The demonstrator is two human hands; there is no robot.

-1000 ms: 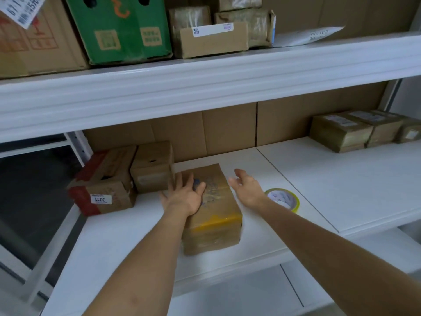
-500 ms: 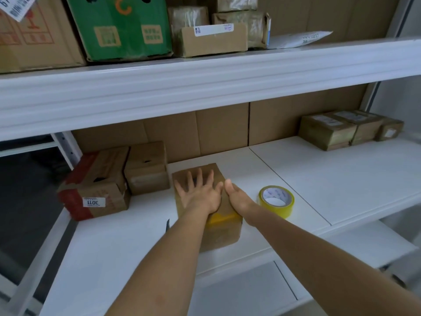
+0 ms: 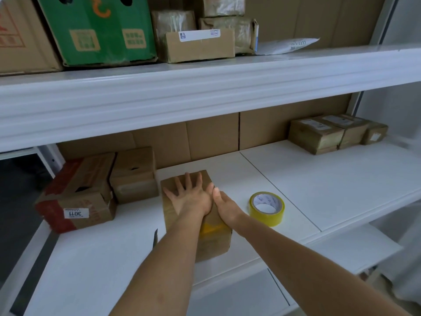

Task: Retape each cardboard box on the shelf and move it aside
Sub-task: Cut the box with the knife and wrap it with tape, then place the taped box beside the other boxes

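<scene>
Here, left hand [image 3: 190, 197] lies flat and splayed on the cardboard box [image 3: 216, 241], right hand [image 3: 224, 207] pressed against its side, neither grip closed. Pushed unevenly, the box could skid into the tape roll [image 3: 267, 208] just right of it.

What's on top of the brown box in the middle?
Both hands: the left hand lies flat with fingers spread, the right hand presses beside it. Yellow tape shows on the box. The top under the palms is hidden.

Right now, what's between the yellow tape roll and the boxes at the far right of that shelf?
Nothing: in the head view only bare white shelf separates the tape roll from the right-hand boxes.
</scene>
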